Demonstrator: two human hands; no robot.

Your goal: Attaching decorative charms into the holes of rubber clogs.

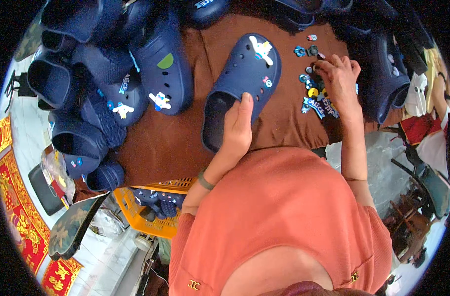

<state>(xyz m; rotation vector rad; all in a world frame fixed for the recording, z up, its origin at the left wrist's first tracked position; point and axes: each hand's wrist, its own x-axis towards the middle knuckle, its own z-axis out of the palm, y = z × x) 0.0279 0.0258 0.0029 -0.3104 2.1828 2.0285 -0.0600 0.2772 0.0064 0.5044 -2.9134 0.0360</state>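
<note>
A navy blue clog (241,74) lies on the brown cloth (205,54) with its toe pointing away from me. My left hand (239,122) grips it at the right side of its opening, thumb on the upper. A white cartoon-figure charm (261,49) sits near the toe, and a small pink-and-white charm (267,82) lower down its right side. To the right, my right hand (339,81) is over a pile of loose shoe charms (312,104). Its fingers are pinched at the pile's upper edge; whatever is between them is hidden.
Several navy clogs (89,103) are stacked on the left, one with a green patch (165,61). More clogs (390,74) stand along the right and far edges. Below the table's left front is an orange basket (136,217) holding dark blue shoes. A chair back (74,227) stands beside it.
</note>
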